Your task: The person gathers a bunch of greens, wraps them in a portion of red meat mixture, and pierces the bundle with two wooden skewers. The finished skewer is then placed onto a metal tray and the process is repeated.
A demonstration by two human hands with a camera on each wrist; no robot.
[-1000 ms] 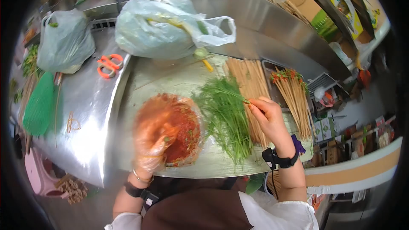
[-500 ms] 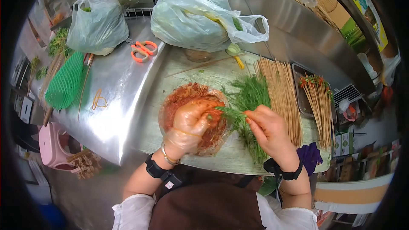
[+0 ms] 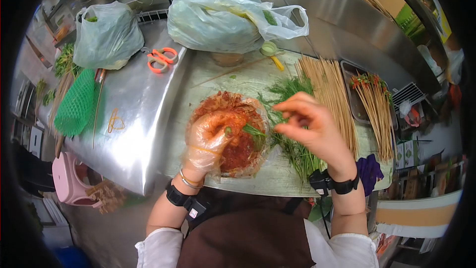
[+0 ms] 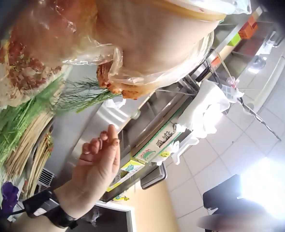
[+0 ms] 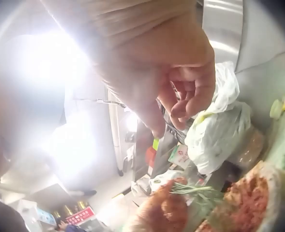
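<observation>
Head view: gripping green sprigs (image 3: 254, 130) in the plastic-gloved left hand (image 3: 208, 134), over a plastic-lined container of red mixture (image 3: 240, 158). Holding nothing in the right hand (image 3: 312, 125): fingers loosely bent, thumb apart from forefinger, above the herb pile (image 3: 300, 159). To the right of the herb pile, wooden skewers (image 3: 333, 101).

Left wrist view: feathery ends of the green sprigs past the gloved fingertips; right hand well apart, fingers relaxed.

Right wrist view: bare fingers loosely curved; green sprigs at the gloved left hand, near the red mixture.
</observation>
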